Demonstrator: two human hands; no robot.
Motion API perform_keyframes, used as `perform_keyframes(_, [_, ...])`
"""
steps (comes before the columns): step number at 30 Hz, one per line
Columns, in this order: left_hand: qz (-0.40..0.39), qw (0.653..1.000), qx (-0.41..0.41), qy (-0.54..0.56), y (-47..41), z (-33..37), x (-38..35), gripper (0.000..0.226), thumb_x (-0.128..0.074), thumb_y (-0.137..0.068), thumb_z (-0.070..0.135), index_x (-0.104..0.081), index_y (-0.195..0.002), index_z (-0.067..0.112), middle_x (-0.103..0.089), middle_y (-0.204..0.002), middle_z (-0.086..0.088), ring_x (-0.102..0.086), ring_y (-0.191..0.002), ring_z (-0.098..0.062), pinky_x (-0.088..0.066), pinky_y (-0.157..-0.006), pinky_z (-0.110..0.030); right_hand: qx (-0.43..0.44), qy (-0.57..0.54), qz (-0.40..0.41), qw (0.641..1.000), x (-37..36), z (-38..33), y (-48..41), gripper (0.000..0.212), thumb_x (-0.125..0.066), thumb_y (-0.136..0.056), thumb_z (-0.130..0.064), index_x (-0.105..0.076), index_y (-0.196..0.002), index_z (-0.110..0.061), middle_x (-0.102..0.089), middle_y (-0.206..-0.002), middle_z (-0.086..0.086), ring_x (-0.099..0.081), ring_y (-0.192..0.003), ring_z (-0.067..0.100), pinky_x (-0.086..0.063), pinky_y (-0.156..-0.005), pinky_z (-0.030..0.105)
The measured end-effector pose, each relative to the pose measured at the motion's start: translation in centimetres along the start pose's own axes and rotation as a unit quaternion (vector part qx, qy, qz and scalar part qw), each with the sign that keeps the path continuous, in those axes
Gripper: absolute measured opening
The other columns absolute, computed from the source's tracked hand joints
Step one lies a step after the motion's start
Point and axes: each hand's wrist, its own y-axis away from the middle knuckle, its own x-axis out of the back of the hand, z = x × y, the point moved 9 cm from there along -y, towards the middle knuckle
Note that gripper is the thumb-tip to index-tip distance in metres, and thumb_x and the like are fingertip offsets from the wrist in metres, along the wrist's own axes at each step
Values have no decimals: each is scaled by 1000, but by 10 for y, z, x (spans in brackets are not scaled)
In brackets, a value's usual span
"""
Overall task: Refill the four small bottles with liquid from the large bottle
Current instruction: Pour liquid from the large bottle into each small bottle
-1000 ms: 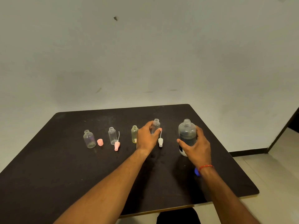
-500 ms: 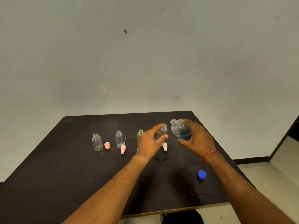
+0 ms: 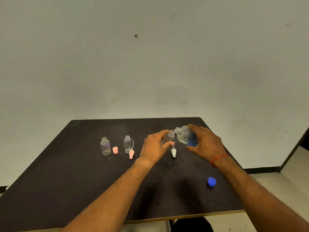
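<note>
A person's left hand (image 3: 154, 148) grips a small bottle (image 3: 168, 138) steady while the right hand (image 3: 206, 144), clasping the large bottle (image 3: 185, 135), tilts its neck left to pour.

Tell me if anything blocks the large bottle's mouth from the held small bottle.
Nothing visible. The large bottle, tilted in the right hand, has its open mouth beside the uncapped neck of the small bottle in the left hand; the white cap lies nearer, aside.
</note>
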Motion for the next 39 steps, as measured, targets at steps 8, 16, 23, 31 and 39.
perform_keyframes(8, [-9, 1000, 9, -15, -1, 1, 3, 40, -75, -89, 42, -66, -125, 27, -72, -115, 5, -66, -104, -12, -51, -87, -25, 18, 52, -6, 998, 9, -5, -2, 77, -75, -78, -45, -38, -143, -30, -59, -127, -1, -57, -110, 21, -55, -87, 38])
perform_keyframes(16, [-9, 1000, 12, -6, -1, 4, 2, 39, -76, -88, 41, -68, -124, 28, -73, -111, 6, -65, -102, -10, -48, -86, -23, 38, 96, -3, 995, 18, -7, -2, 77, -74, -77, -46, -38, -143, -29, -59, -124, 0, -56, -109, 21, -53, -83, 36])
perform_keyframes(23, [-18, 1000, 18, 5, 1, 6, -3, 36, -76, -88, 42, -68, -121, 29, -72, -109, 9, -59, -61, -4, -56, -79, -27, 47, 135, -9, 990, 24, -6, -5, 83, -76, -74, -48, -37, -145, -29, -58, -126, 0, -54, -112, 22, -52, -86, 39])
perform_keyframes(31, [-11, 999, 24, 29, 2, 8, -5, 34, -78, -86, 39, -71, -118, 30, -67, -97, 15, -60, -68, -3, -61, -71, -39, 52, 155, -20, 986, 30, -4, -8, 83, -75, -75, -46, -35, -145, -31, -55, -129, -1, -48, -121, 22, -47, -91, 41])
perform_keyframes(39, [-17, 999, 26, 36, 4, 12, -5, 37, -77, -87, 39, -70, -122, 27, -68, -103, 12, -61, -75, -7, -61, -77, -37, 56, 165, -20, 985, 35, -5, -10, 81, -74, -74, -45, -36, -144, -34, -55, -127, -2, -48, -119, 21, -44, -90, 42])
